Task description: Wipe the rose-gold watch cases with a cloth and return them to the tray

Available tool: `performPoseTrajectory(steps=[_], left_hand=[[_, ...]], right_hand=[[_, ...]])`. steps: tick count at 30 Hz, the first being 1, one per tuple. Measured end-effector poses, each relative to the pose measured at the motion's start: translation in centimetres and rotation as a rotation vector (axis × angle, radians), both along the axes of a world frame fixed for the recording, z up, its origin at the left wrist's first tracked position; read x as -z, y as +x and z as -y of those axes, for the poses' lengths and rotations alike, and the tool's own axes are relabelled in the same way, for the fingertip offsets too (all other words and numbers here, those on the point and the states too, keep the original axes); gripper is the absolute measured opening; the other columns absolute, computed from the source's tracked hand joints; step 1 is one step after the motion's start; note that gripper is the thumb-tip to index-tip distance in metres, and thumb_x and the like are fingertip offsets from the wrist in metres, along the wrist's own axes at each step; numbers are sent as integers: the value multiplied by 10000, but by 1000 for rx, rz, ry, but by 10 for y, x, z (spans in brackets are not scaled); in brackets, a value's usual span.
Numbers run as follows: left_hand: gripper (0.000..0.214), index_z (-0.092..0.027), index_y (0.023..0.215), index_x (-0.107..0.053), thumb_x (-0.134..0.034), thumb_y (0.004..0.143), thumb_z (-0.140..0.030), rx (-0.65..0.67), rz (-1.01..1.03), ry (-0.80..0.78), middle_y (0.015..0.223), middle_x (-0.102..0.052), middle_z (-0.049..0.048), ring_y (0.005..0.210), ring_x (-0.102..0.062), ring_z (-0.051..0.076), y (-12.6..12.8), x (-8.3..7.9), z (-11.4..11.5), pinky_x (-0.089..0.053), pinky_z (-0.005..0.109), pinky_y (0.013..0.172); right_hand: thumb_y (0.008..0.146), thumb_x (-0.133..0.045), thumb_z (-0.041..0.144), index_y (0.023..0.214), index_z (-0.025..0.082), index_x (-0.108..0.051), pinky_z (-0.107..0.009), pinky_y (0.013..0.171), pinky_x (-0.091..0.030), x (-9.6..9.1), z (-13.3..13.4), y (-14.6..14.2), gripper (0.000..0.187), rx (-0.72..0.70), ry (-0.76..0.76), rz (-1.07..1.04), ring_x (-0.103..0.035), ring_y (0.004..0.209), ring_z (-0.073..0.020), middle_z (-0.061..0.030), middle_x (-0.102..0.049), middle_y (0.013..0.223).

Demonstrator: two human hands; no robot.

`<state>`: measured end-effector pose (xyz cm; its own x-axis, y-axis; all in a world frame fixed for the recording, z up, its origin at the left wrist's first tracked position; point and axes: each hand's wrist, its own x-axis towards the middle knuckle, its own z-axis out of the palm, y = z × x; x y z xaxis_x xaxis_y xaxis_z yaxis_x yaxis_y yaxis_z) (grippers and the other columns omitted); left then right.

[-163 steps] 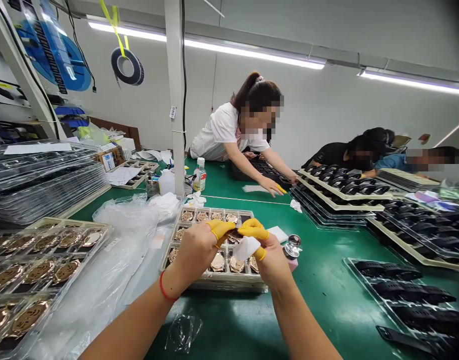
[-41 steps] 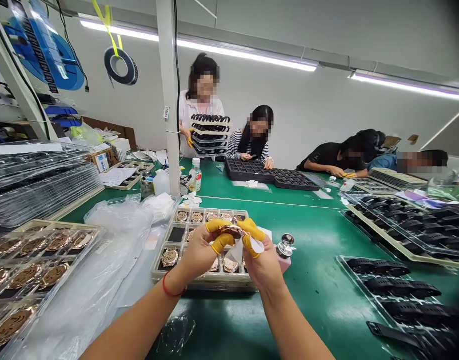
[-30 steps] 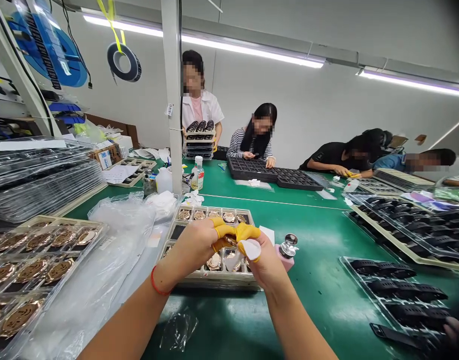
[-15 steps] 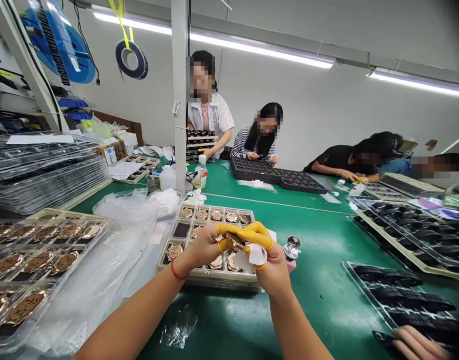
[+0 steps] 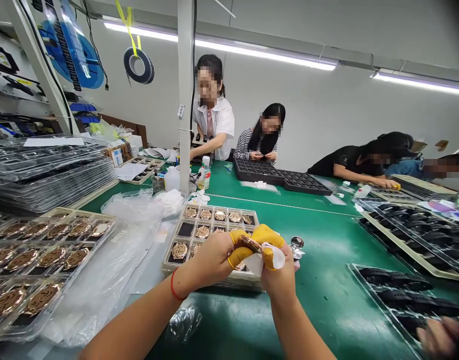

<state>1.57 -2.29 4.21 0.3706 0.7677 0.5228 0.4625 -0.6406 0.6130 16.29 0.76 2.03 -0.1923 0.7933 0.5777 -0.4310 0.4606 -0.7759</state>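
My left hand (image 5: 213,257) and my right hand (image 5: 277,265) meet over a tray (image 5: 169,261) of copper-coloured round parts. Both wear yellow finger cots. Between the fingertips of the two hands sits one copper round part (image 5: 250,243). My left hand pinches it. My right hand also grips a small white wipe (image 5: 269,256) pressed against the part. A red band circles my left wrist.
Clear plastic bags (image 5: 112,260) and more trays of copper parts (image 5: 37,260) lie left. A small pump bottle (image 5: 296,246) stands right of my hands. Black strap trays (image 5: 398,287) fill the right. Several people work across the green table; another person's hand (image 5: 441,336) shows bottom right.
My hands dropped slightly lower and nearer while turning the part against the wipe. The standing person across the table set down a stack of trays. A hand appeared at bottom right.
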Motion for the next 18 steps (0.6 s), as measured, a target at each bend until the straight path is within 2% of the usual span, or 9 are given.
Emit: performPoseTrajectory(steps=[5, 8, 10, 13, 16, 18], left_hand=[[198, -184, 858, -603, -471, 913, -321, -145, 14, -130, 774, -654, 16, 652, -568, 153, -1, -3, 9, -394, 235, 594], [156, -204, 985, -611, -547, 864, -279, -302, -15, -123, 862, -680, 19, 720, -600, 174, -4, -8, 18, -417, 248, 623], [158, -206, 981, -619, -557, 836, -216, -349, -94, -116, 841, -679, 21, 717, -605, 183, -6, -10, 20, -417, 257, 618], [112, -201, 897, -635, -543, 835, -186, -290, -140, -103, 773, -671, 18, 690, -605, 181, -7, -7, 15, -421, 258, 609], [110, -194, 911, -639, -550, 848, -182, -213, 23, 1, 830, -683, 30, 757, -616, 175, -5, 3, 3, -452, 260, 674], [89, -188, 904, -640, -571, 850, -182, -85, 179, 62, 856, -689, 35, 775, -620, 160, -5, 10, -3, -467, 247, 701]], right_hand=[[790, -684, 271, 844, 274, -696, -290, 681, -468, 0, 5, -2, 55, 156, 37, 163, -589, 708, -164, -5, -652, 758], [814, -640, 257, 771, 246, -690, -269, 615, -442, -3, 2, 1, 66, 177, 108, 277, -554, 656, -153, -4, -632, 714], [810, -639, 267, 685, 226, -674, -254, 570, -418, -5, -1, 3, 136, 170, 130, 320, -525, 623, -145, -2, -609, 668], [800, -663, 331, 660, 221, -667, -246, 543, -413, -4, -4, 1, 177, 66, -17, 255, -509, 585, -135, 5, -593, 631], [770, -690, 428, 770, 242, -702, -265, 560, -454, -4, -2, -2, 187, -114, -226, 103, -553, 601, -148, -10, -640, 682], [734, -718, 457, 803, 248, -719, -289, 598, -486, -6, 2, -3, 220, -181, -281, 59, -593, 649, -169, -28, -674, 742]])
